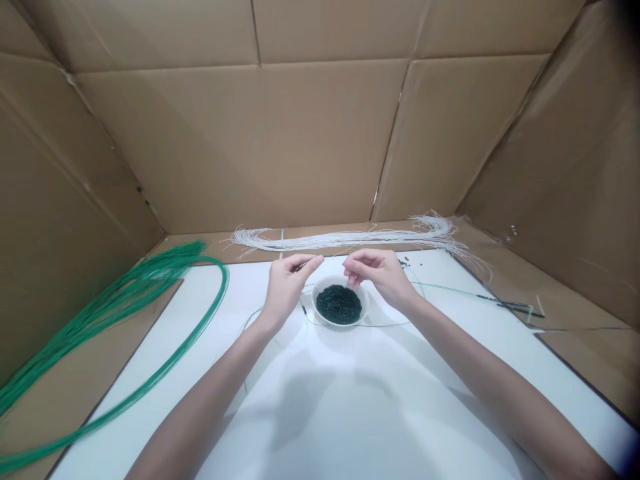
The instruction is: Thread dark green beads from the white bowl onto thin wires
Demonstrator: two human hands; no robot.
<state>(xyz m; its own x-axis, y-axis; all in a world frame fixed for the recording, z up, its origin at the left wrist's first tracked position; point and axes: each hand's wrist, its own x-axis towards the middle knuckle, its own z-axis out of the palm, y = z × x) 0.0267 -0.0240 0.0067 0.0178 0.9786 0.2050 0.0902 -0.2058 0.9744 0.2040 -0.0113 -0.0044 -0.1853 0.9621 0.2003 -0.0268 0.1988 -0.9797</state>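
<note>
A white bowl [314, 308] full of small dark green-black bead-like pieces [339, 305] stands on the white board. My left hand [290, 283] is above its left side, thumb and fingers pinched together; a small dark piece [299, 268] shows in the grip. Over the right rim, my right hand [374, 272] is closed in a pinch, and whatever its fingertips hold is too small to make out. A thin green wire [380, 326] runs in front of the bowl, with a dark piece [303, 309] on it at the left.
Bundled green wires [193, 353] curve along the left side. White wires [340, 239] lie along the back, in front of the cardboard wall [320, 140]. Several loose dark bits [406, 263] lie behind my right hand. Dark-tipped wire ends [515, 306] cross the right edge.
</note>
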